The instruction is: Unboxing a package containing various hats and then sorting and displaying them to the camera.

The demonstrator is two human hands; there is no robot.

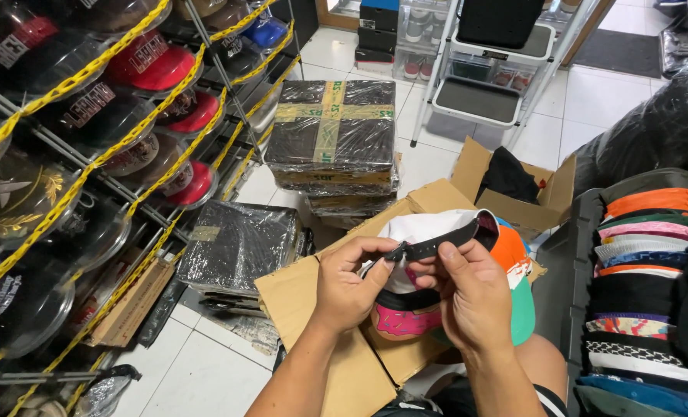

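Note:
I hold a multicoloured cap (506, 255) upside down over a cardboard box; it has white, orange, green and pink panels. My left hand (351, 286) pinches the end of its black adjuster strap (436, 245) between thumb and fingers. My right hand (471, 297) grips the same strap just to the right, thumb on top, with the cap's body behind it. Both hands touch at the strap.
An open cardboard box (336, 309) lies under my hands. Black-wrapped taped parcels (332, 135) are stacked on the tiled floor. A rack of caps behind yellow chains (89, 154) fills the left. A dark crate (571, 255) with stacked caps stands right; a step stool (479, 96) beyond.

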